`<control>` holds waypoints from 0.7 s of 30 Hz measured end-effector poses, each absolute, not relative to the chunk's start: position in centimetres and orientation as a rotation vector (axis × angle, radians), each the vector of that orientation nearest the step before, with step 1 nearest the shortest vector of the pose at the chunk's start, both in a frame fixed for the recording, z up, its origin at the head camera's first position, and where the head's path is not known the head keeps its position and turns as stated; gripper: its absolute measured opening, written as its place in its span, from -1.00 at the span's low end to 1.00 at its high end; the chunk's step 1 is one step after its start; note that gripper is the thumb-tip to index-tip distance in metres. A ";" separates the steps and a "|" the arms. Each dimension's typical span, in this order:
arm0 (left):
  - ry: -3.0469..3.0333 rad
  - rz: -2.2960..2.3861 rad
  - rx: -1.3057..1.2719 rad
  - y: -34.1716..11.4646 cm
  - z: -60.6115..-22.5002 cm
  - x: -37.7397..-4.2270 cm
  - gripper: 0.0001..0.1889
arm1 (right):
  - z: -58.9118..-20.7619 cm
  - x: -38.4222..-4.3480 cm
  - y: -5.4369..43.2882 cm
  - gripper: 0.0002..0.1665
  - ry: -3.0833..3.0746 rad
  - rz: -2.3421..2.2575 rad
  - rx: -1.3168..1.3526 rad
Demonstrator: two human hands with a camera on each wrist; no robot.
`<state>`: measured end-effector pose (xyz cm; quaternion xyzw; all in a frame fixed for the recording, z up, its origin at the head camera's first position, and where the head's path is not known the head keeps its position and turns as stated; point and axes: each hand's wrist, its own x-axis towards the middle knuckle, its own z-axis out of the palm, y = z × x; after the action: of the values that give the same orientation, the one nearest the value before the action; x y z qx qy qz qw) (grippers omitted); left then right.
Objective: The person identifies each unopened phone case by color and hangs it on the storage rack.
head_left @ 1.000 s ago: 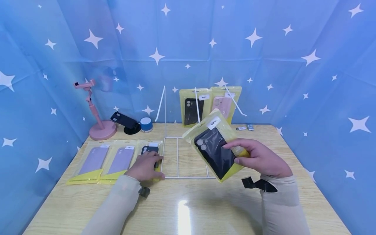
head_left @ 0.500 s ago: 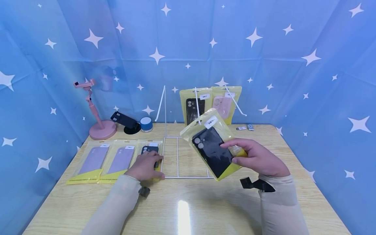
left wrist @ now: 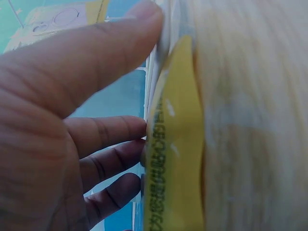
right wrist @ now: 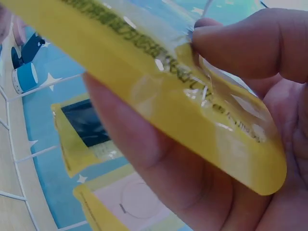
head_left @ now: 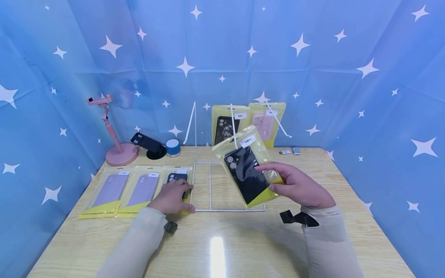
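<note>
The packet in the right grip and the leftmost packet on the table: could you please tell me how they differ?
The held packet contains a black case, while the leftmost packet contains a pale purple one. The held packet is raised and tilted in the right grip, whereas the leftmost packet lies on the table. Both have a yellow lower end and a white label near the top.

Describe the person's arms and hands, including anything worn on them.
Both arms wear long, plain, pale beige-grey sleeves: left sleeve and right sleeve. A small black piece juts from the left cuff; a black strap-like piece with an angular end sits by the right cuff. The left hand and right hand are gloveless.
</note>
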<state>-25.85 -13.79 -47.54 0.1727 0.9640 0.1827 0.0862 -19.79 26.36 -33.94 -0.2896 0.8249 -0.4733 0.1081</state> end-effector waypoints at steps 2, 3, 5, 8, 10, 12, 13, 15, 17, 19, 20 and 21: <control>2.870 0.548 0.510 -13.8 -47.5 -25.8 -0.12 | -34.1 -19.9 26.0 -0.25 2.428 -1.403 -0.823; 2.869 0.549 0.508 -13.8 -47.4 -25.8 -0.12 | -34.2 -20.0 25.7 -0.24 2.434 -1.407 -0.808; 2.868 0.547 0.507 -13.8 -47.4 -25.7 -0.12 | -34.4 -20.1 25.3 -0.23 2.456 -1.414 -0.807; 2.867 0.546 0.503 -13.8 -47.4 -25.8 -0.12 | -34.8 -20.5 24.8 -0.23 2.495 -1.425 -0.824; 2.867 0.544 0.499 -13.8 -47.5 -25.8 -0.12 | -35.2 -20.7 24.5 -0.23 2.506 -1.437 -0.838; 2.867 0.543 0.493 -13.8 -47.6 -25.8 -0.12 | -35.4 -21.0 24.1 -0.25 2.490 -1.462 -0.819; 2.868 0.543 0.491 -13.8 -47.6 -25.8 -0.12 | -35.6 -21.1 24.0 -0.25 2.497 -1.466 -0.804; 2.869 0.540 0.489 -13.8 -47.6 -25.8 -0.12 | -35.8 -21.2 23.7 -0.26 2.513 -1.468 -0.779; 2.870 0.539 0.488 -13.8 -47.6 -25.8 -0.12 | -36.0 -21.4 23.5 -0.27 2.534 -1.469 -0.751; 2.868 0.538 0.486 -13.8 -47.6 -25.8 -0.12 | -36.3 -21.6 23.3 -0.26 2.557 -1.477 -0.727; 2.867 0.538 0.486 -13.7 -47.5 -25.8 -0.12 | -36.4 -21.7 23.2 -0.26 2.561 -1.484 -0.713; 2.868 0.540 0.487 -13.7 -47.5 -25.8 -0.12 | -36.6 -21.7 23.1 -0.26 2.561 -1.497 -0.702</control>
<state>-25.81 -13.72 -47.53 0.1639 0.9653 0.1816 0.0914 -21.75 23.13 -36.59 -0.2301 0.8391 -0.4907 0.0467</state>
